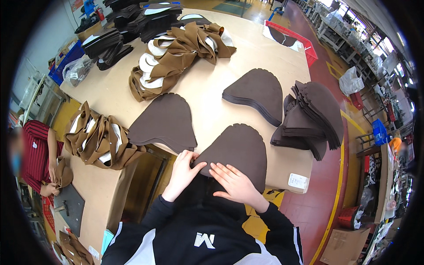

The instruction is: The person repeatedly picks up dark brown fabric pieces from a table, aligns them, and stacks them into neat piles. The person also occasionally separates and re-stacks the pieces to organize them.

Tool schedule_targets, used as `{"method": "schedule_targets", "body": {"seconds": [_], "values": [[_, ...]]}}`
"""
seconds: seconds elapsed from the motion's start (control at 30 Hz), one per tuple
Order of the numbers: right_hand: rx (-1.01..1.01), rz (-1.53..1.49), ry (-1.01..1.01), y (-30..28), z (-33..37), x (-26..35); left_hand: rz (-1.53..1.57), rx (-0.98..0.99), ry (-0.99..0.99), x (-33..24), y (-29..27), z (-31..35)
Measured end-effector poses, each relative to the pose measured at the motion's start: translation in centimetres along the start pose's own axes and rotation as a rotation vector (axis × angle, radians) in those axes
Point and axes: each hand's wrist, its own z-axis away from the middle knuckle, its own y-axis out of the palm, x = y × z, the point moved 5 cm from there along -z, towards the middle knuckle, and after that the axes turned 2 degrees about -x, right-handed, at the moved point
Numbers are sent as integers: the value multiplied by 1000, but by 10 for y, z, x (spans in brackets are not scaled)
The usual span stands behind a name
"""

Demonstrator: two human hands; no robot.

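Panel (238,148) at near edge of desk (207,99); your right grip (236,182) flat on top, unclenched; left grip (182,170) at left edge, closure unclear. Probably light, flexible; hold by sides.

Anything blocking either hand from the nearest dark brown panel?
Nothing visible: the right hand lies on the dark brown panel, and the left hand is at its lower left edge. The stacked panels beyond sit apart from both hands.
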Motion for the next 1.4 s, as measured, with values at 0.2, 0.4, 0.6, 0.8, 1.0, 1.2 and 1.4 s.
{"method": "schedule_targets", "body": {"seconds": [0.2, 0.4, 0.6, 0.8, 1.0, 1.2, 1.4], "values": [[42, -257, 34, -4, 11, 2, 69, 82, -82, -4, -2, -11], [-212, -458, 163, -71, 1, -44, 104, -2, -119, -3, -15, -19], [-308, -117, 364, -60, -22, -114, 89, -253, -94, 24, -61, -48], [-60, 133, 119, -1, -34, -67, -273, -673, -6, 69, -139, -54], [35, -16, -53, 7, -10, -2, 103, -206, -101, 37, -76, -32], [-137, -376, -22, -46, -1, -29, -48, -75, 130, -5, 4, 1], [-420, -191, 403, -64, 3, -121, 258, -185, -6, -11, -18, -18]]}}
